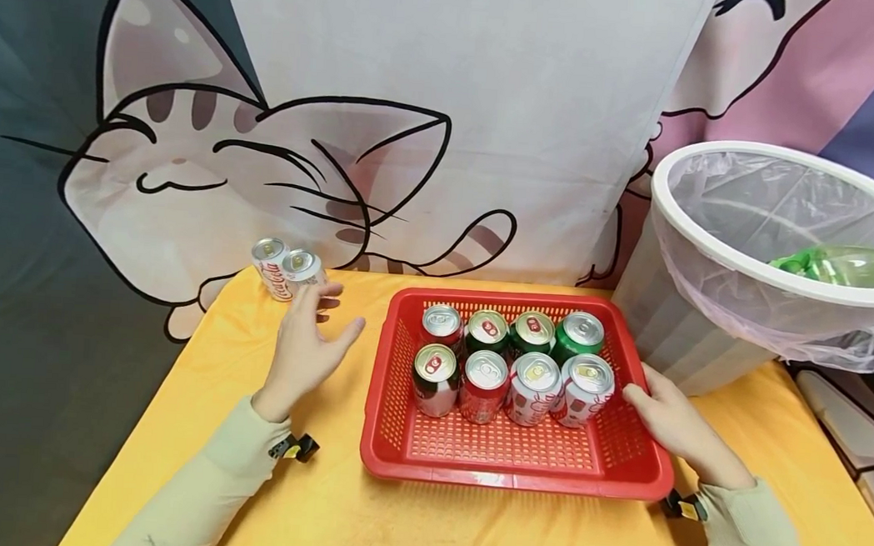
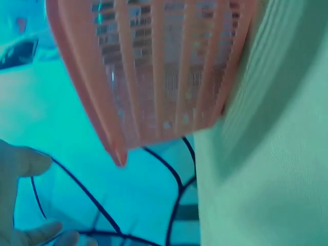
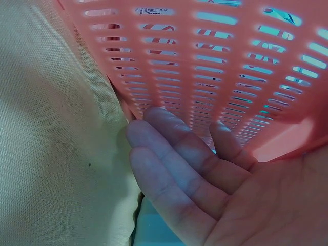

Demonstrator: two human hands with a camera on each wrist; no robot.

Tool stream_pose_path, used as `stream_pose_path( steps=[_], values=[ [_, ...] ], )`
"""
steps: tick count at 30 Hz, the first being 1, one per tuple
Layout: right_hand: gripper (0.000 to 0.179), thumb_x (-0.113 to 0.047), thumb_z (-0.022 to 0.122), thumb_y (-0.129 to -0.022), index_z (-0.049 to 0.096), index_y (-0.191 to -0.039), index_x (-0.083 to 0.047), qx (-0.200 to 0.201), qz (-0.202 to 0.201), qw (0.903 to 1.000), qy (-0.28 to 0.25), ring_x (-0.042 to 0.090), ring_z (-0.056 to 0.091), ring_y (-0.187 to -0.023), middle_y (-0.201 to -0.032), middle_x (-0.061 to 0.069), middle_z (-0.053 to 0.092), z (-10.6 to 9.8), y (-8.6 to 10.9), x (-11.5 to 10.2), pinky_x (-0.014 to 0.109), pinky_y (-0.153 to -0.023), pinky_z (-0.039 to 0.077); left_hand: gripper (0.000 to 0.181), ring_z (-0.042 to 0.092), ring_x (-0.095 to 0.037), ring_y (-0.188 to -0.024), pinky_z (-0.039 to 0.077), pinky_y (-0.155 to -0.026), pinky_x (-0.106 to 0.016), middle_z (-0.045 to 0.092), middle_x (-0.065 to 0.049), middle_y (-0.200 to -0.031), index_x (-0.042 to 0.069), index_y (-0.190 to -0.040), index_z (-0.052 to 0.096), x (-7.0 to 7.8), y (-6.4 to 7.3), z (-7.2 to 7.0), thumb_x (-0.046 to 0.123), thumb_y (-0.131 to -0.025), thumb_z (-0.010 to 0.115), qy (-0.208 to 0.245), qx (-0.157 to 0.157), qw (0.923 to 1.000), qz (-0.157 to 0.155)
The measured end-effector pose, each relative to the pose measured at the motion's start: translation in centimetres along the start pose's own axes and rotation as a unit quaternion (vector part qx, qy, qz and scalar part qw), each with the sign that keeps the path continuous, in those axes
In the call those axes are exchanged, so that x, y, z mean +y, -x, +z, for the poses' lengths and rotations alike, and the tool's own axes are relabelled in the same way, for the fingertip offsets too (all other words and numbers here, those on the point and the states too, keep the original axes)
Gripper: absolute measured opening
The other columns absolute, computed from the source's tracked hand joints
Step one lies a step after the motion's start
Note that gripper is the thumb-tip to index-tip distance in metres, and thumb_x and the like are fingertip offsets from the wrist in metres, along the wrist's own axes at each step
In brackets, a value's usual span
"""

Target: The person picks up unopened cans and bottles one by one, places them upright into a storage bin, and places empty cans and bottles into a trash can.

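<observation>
In the head view, two white Coca-Cola cans, a rear one (image 1: 275, 276) and a nearer one (image 1: 304, 269), stand side by side at the table's back left. My left hand (image 1: 304, 357) is spread just in front of them, thumb apart from the fingers, its fingertips overlapping the nearer can's lower side. My right hand (image 1: 672, 417) holds the right end of a red plastic basket (image 1: 495, 479), with the thumb over the rim. In the right wrist view, its fingers (image 3: 174, 174) lie along the basket's slotted outer wall. Several soda cans (image 1: 485, 384) stand upright in two rows inside the basket.
A tall bin (image 1: 653, 295) with a clear liner and white rim stands at the back right. A green plastic bottle (image 1: 851, 265) lies inside it. A yellow cloth (image 1: 361, 527) covers the table. Behind hangs a cat-printed curtain (image 1: 537, 104).
</observation>
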State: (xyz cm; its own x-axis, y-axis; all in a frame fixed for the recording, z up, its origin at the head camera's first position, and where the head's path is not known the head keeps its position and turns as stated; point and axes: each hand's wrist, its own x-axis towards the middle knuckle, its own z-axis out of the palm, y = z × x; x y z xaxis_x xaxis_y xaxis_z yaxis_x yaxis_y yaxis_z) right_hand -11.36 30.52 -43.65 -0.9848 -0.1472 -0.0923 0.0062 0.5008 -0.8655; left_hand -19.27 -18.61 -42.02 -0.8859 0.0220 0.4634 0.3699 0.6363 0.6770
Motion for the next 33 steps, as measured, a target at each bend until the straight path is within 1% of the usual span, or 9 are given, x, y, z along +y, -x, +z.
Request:
stream_pose_path(
  steps=[2, 5, 8, 10, 13, 17, 21, 26, 33],
  values=[
    [0.037, -0.006, 0.041, -0.105, 0.042, -0.136, 0.015, -0.002, 0.001, 1.0, 0.0, 0.015, 0.073, -0.067, -0.099, 0.027, 0.069, 0.0, 0.0, 0.0, 0.035, -0.058, 0.063, 0.058, 0.06, -0.033, -0.114, 0.05, -0.096, -0.049, 0.059, -0.016, -0.128, 0.005, -0.135, 0.056, -1.0, -0.4, -0.1, 0.024, -0.086, 0.082, -0.001, 0.025, 0.9992, -0.029],
    [0.037, -0.006, 0.041, -0.105, 0.043, -0.135, 0.015, -0.002, -0.002, 1.0, 0.004, 0.015, 0.073, -0.068, -0.098, 0.027, 0.069, 0.0, 0.0, 0.0, 0.035, -0.059, 0.063, 0.063, 0.056, -0.036, -0.118, 0.046, -0.099, -0.05, 0.055, -0.02, -0.13, 0.003, -0.136, 0.053, -2.7, -1.0, 0.0, 0.023, -0.084, 0.082, -0.013, 0.07, 0.9957, -0.059],
    [0.036, -0.006, 0.041, -0.105, 0.044, -0.134, 0.015, 0.0, -0.005, 1.0, 0.008, 0.015, 0.073, -0.067, -0.097, 0.026, 0.069, 0.0, 0.0, 0.1, 0.034, -0.058, 0.062, 0.068, 0.052, -0.039, -0.119, 0.043, -0.099, -0.049, 0.05, -0.022, -0.131, 0.001, -0.138, 0.049, -4.1, -1.5, 0.2, 0.022, -0.082, 0.083, -0.015, 0.113, 0.9894, -0.089],
    [0.036, -0.006, 0.041, -0.105, 0.044, -0.134, 0.015, 0.001, -0.007, 0.9999, 0.012, 0.015, 0.073, -0.067, -0.097, 0.026, 0.069, 0.1, 0.0, 0.1, 0.033, -0.058, 0.062, 0.071, 0.049, -0.038, -0.12, 0.042, -0.1, -0.049, 0.048, -0.023, -0.132, 0.001, -0.138, 0.047, -5.1, -1.9, 0.4, 0.024, -0.081, 0.084, -0.019, 0.137, 0.9836, -0.115],
    [0.036, -0.006, 0.041, -0.106, 0.044, -0.135, 0.015, -0.001, -0.006, 0.9999, 0.014, 0.015, 0.073, -0.067, -0.098, 0.026, 0.069, 0.1, 0.1, 0.1, 0.033, -0.059, 0.062, 0.078, 0.045, -0.036, -0.122, 0.04, -0.101, -0.049, 0.045, -0.023, -0.134, 0.002, -0.141, 0.044, -6.3, -2.5, 0.6, 0.03, -0.081, 0.085, -0.027, 0.159, 0.974, -0.159],
    [0.037, -0.007, 0.041, -0.106, 0.044, -0.135, 0.015, -0.001, -0.001, 0.9999, 0.017, 0.015, 0.073, -0.067, -0.097, 0.026, 0.069, 0.1, 0.2, 0.0, 0.033, -0.058, 0.062, 0.085, 0.043, -0.033, -0.125, 0.04, -0.105, -0.049, 0.042, -0.022, -0.139, 0.005, -0.145, 0.041, -7.6, -3.4, 1.2, 0.039, -0.08, 0.084, -0.046, 0.165, 0.9641, -0.203],
    [0.037, -0.007, 0.042, -0.106, 0.044, -0.135, 0.015, 0.004, -0.002, 0.9997, 0.026, 0.015, 0.072, -0.067, -0.097, 0.027, 0.069, 0.0, 0.2, 0.0, 0.032, -0.058, 0.062, 0.086, 0.044, -0.033, -0.128, 0.042, -0.109, -0.05, 0.043, -0.02, -0.14, 0.008, -0.145, 0.041, -8.4, -4.4, 1.9, 0.04, -0.078, 0.085, -0.054, 0.172, 0.9578, -0.224],
    [0.036, -0.006, 0.042, -0.105, 0.045, -0.134, 0.016, 0.007, -0.006, 0.9996, 0.027, 0.013, 0.072, -0.066, -0.097, 0.027, 0.069, 0.0, 0.2, -0.1, 0.032, -0.058, 0.062, 0.085, 0.047, -0.034, -0.129, 0.041, -0.115, -0.049, 0.044, -0.018, -0.139, 0.011, -0.142, 0.043, -9.1, -5.4, 2.8, 0.041, -0.075, 0.086, -0.055, 0.182, 0.9527, -0.237],
    [0.038, -0.008, 0.042, -0.106, 0.043, -0.137, 0.015, 0.003, 0.002, 0.9997, 0.023, 0.016, 0.073, -0.068, -0.102, 0.029, 0.068, -0.1, 0.0, -0.1, 0.034, -0.058, 0.063, 0.079, 0.051, -0.036, -0.126, 0.042, -0.113, -0.051, 0.048, -0.017, -0.137, 0.01, -0.137, 0.045, -9.6, -6.2, 3.6, 0.038, -0.075, 0.086, -0.064, 0.219, 0.9448, -0.235]
  ],
)
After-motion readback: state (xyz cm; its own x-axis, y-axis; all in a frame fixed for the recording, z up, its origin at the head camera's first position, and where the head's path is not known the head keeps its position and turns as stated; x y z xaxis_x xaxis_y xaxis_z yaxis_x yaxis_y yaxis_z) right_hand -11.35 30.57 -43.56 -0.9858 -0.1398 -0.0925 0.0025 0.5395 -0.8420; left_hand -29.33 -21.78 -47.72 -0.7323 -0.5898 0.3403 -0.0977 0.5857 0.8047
